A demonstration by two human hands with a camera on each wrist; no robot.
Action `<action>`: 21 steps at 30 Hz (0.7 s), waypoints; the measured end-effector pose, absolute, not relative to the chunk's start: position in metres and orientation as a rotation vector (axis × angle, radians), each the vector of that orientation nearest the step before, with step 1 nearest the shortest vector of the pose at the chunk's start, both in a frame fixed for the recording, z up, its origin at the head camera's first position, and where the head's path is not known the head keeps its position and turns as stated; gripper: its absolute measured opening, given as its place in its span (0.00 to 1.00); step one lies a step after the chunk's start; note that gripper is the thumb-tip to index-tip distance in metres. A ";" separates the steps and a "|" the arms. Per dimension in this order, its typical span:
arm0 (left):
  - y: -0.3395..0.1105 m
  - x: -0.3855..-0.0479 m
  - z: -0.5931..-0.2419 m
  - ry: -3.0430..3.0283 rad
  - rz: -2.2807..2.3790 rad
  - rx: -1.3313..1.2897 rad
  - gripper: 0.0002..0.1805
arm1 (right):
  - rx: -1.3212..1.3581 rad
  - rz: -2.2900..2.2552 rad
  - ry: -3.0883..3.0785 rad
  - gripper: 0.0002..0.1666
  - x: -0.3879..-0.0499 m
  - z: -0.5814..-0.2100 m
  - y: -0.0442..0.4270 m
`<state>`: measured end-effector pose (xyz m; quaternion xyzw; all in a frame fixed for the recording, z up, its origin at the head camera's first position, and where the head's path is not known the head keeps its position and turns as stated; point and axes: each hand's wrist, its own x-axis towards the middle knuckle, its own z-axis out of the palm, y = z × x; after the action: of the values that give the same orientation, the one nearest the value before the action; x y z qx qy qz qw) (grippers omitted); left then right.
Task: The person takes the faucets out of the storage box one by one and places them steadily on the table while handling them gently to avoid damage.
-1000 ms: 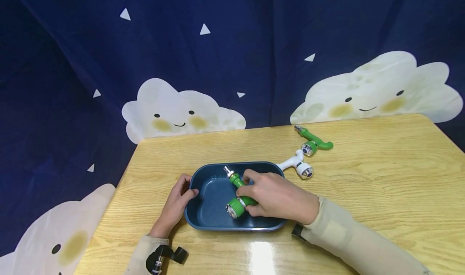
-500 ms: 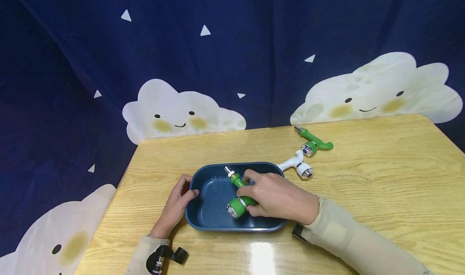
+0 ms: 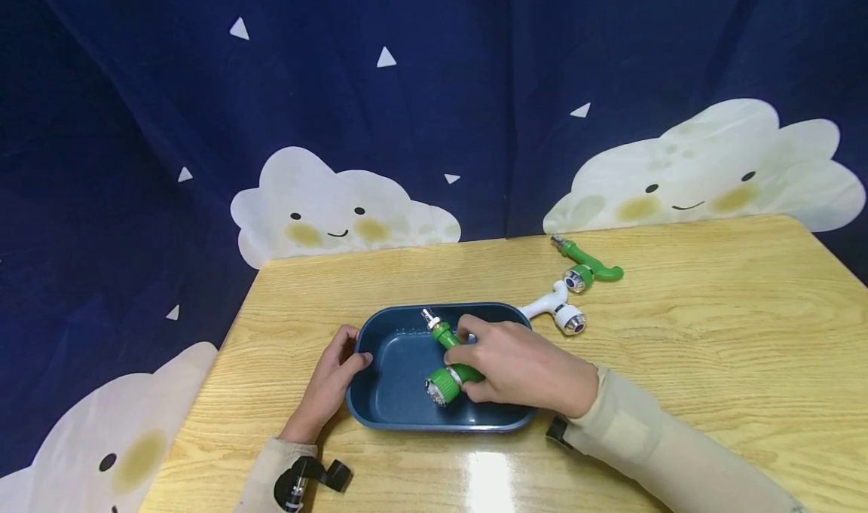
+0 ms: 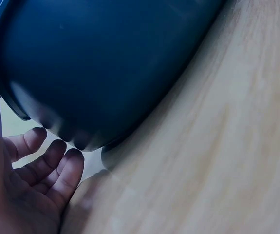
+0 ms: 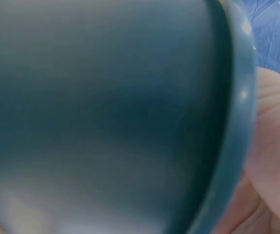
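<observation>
A dark blue plastic basin [image 3: 397, 377] sits on the table in front of the person. The left hand [image 3: 331, 381] holds its left end, thumb over the rim and fingers on the outside. In the left wrist view, curled fingers of that left hand [image 4: 42, 175] show by the basin's outer wall [image 4: 105, 68]. Inside the basin, the right hand [image 3: 525, 366] grips a green faucet [image 3: 443, 386] by its body, the metal threaded end pointing up and away and the ribbed knob nearest the person. The basin wall [image 5: 105, 112] hides the faucet in the right wrist view.
A white faucet [image 3: 545, 302] lies against the basin's far right corner. Behind it lies another green faucet [image 3: 590, 264]. The wooden table [image 3: 712, 332] extends to the right. A dark blue curtain [image 3: 434, 106] with printed clouds hangs behind the table's far edge.
</observation>
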<state>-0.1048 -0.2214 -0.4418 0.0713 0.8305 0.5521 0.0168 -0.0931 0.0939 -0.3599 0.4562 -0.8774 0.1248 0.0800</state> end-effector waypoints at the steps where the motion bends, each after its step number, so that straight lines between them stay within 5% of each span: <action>1: -0.221 -0.105 -0.442 2.582 1.716 0.222 0.10 | 1.365 0.372 -2.623 0.18 -0.093 -0.360 0.094; 21: -0.221 -0.105 -0.442 2.591 1.708 0.222 0.10 | 1.369 0.356 -2.626 0.17 -0.095 -0.360 0.095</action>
<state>-0.1048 -0.2214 -0.4421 0.0715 0.8326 0.5490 0.0153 -0.0947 0.0948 -0.3598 0.4575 -0.8777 0.1189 0.0793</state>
